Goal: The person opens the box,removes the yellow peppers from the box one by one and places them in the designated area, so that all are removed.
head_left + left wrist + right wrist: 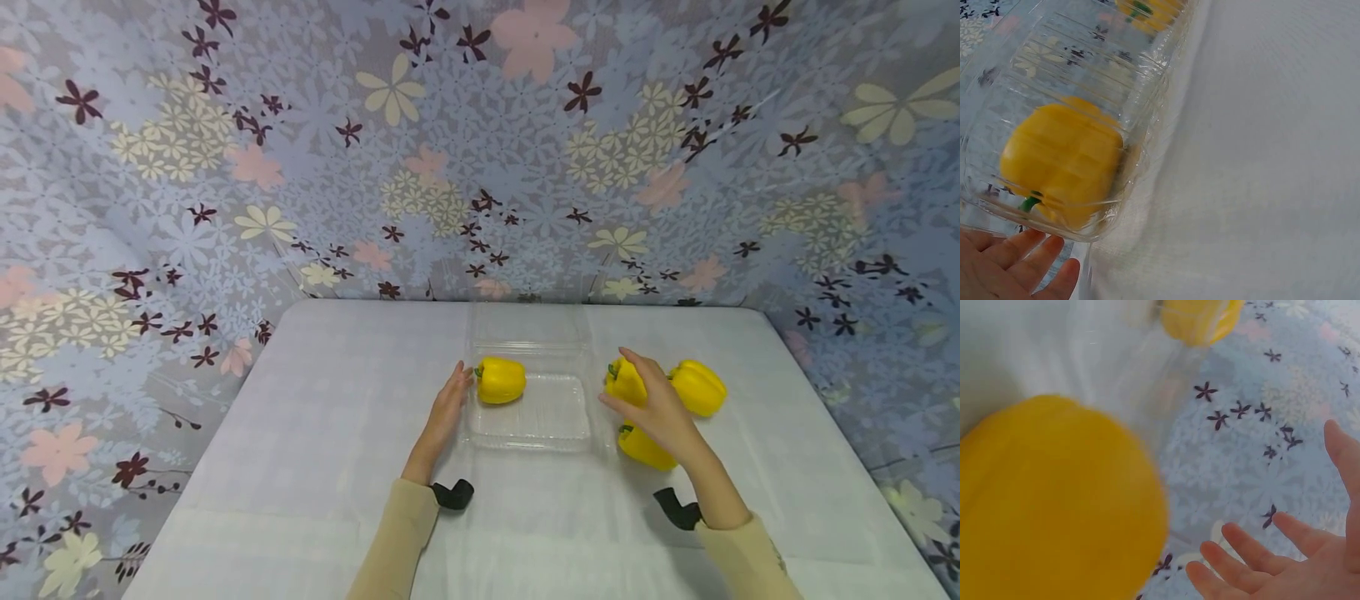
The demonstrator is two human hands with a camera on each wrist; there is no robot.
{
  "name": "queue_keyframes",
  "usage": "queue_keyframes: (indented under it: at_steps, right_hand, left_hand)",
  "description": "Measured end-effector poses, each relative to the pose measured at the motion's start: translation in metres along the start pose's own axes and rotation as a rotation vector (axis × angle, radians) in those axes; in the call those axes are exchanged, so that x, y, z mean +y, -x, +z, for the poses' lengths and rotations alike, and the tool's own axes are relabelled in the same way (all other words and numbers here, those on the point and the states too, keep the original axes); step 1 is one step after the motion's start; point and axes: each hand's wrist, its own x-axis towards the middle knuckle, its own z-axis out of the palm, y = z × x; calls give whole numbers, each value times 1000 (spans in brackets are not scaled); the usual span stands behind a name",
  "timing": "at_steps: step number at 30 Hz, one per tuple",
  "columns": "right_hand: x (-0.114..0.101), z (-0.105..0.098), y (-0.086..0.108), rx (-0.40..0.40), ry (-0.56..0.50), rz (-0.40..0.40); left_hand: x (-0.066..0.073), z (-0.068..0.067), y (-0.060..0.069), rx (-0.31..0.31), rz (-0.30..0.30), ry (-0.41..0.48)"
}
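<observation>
A yellow bell pepper (pixel 501 381) with a green stem lies on its side in the left part of a clear plastic container (pixel 551 412), whose lid stands open toward the back. My left hand (pixel 444 412) is beside the container's left end, its fingers extended at the rim; the left wrist view shows those fingertips (pixel 1054 245) close against the clear wall. Over a group of three more yellow peppers, my right hand (pixel 663 417) hovers with fingers spread and nothing held. Those are a left pepper (pixel 622 383), partly hidden by the hand, a right pepper (pixel 699 388) and a front pepper (pixel 643 448).
A white cloth covers the table (pixel 330 400). Behind it and at both sides hangs a floral curtain (pixel 480 167), close to the container's lid. Black straps with small dark mounts (pixel 454 495) sit at both wrists.
</observation>
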Motion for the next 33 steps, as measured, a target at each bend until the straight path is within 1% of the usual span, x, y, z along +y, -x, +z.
queue_keyframes:
  at_steps: [3,5,9,11,16,20,25,28,31,32,33]
  right_hand:
    - [-8,7,-14,-22,-14,-5]
    - [-12,14,-24,-46,-47,-10]
    - [-19,33,-44,-112,-110,-36]
    - [-25,44,-53,-144,-123,-52]
    - [-40,72,-67,-225,-111,-119]
    - [-50,93,-73,-267,-67,-183]
    - [-55,119,-79,-292,-11,-244]
    - [-54,131,-82,-293,-7,-256]
    - [-52,140,-82,-267,-7,-287]
    - [-52,142,-82,-254,-9,-296]
    - [-51,143,-82,-234,4,-322]
  left_hand:
    - [1,-1,0,-3,0,7]
    - [2,-1,1,-4,1,6]
    - [4,-1,2,-1,6,-3]
    - [5,-1,1,2,2,3]
    - [5,-1,0,6,6,12]
    - [4,-1,0,-1,21,14]
    - [4,-1,2,-13,29,8]
    - [4,-1,2,-19,26,13]
    - [1,-1,-1,-19,25,27]
    - [-3,-1,-3,-19,17,38]
    - [-7,-2,-5,-16,14,46]
